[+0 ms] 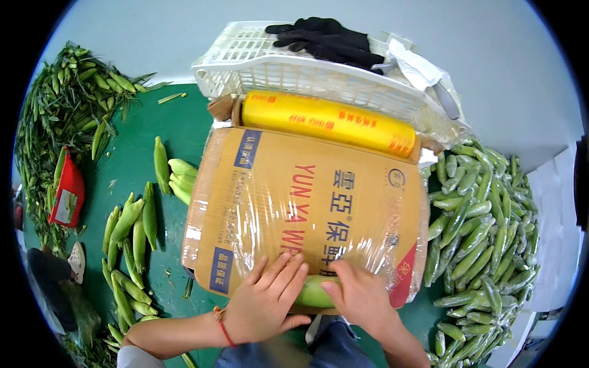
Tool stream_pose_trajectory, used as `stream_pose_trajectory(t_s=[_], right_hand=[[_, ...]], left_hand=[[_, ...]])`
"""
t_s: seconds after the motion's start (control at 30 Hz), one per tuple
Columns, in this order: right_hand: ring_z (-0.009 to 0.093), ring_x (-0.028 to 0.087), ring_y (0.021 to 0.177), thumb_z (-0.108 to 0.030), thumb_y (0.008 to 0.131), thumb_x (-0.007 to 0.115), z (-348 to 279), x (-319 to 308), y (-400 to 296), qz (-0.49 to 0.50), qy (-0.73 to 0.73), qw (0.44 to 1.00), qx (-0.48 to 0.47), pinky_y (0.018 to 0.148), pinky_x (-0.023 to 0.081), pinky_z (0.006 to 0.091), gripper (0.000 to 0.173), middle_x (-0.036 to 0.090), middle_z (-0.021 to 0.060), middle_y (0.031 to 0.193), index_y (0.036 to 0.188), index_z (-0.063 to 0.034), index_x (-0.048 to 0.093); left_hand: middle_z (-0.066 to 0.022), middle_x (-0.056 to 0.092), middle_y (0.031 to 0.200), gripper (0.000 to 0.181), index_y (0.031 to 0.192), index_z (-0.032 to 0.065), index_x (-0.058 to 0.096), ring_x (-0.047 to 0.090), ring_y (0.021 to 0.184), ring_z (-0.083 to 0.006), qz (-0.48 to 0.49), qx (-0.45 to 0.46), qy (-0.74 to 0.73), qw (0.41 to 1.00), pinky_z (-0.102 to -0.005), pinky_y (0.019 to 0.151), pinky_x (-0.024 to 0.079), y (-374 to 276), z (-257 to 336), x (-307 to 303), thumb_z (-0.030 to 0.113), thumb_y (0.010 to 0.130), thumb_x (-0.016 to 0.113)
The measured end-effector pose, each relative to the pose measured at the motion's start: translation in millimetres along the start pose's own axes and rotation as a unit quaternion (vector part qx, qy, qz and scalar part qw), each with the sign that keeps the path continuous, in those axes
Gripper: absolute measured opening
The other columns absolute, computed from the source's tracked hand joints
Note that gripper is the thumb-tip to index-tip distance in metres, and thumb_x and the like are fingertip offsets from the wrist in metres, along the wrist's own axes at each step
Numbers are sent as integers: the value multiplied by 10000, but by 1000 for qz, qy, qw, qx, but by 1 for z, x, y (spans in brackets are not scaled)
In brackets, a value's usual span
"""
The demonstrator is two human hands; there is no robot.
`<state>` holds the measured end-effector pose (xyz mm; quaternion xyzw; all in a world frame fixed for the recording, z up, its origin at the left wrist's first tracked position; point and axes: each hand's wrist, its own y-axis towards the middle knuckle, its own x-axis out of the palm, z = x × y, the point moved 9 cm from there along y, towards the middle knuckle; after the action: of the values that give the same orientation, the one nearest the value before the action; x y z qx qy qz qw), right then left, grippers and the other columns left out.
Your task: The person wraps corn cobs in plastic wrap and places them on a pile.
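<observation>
A green-husked ear of corn (pixel 316 292) lies crosswise near the front edge of a cardboard carton (pixel 276 193), whose top is covered with clear plastic film. My right hand (pixel 366 292) grips the ear's right end, thumb on top and fingers curled at its far side. Flat on the film, with fingers stretched out and thumb apart, my left hand (pixel 271 299) covers the ear's left end. At the carton's far side sits a yellow roll of cling film (pixel 326 123), its printed wrapping bearing writing.
Beyond the roll, black gloves (pixel 329 41) and white paper (pixel 414 64) lie on a white plastic crate (pixel 276 76). Film-wrapped corn (pixel 478 239) is heaped at right. Loose ears (pixel 126 221), a husk pile (pixel 69 101) and a red bag (pixel 69 193) are left; a person's shoe (pixel 77 262) shows there.
</observation>
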<state>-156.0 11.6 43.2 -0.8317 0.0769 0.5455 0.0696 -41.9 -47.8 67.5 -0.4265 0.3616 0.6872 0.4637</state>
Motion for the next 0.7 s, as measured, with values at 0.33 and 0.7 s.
stream_pose_trajectory(t_s=[0.33,0.7], right_hand=[[270,593,957,-427,705,741,2,-24,105,101,-131,968,-188,725,529,376,574,626,106,935,1100,-61,542],[244,665,859,-475,824,662,-22,27,-47,-203,292,932,-68,656,551,342,591,634,167,957,1173,-27,499]], left_hand=[[-305,402,1386,690,1289,-112,427,414,1293,-404,-106,12,99,989,-382,1055,391,173,-118,27,281,790,696],[-146,554,1311,477,1216,-6,589,512,1228,-296,-106,-95,-284,948,-363,1010,431,145,-112,-1,339,887,611]])
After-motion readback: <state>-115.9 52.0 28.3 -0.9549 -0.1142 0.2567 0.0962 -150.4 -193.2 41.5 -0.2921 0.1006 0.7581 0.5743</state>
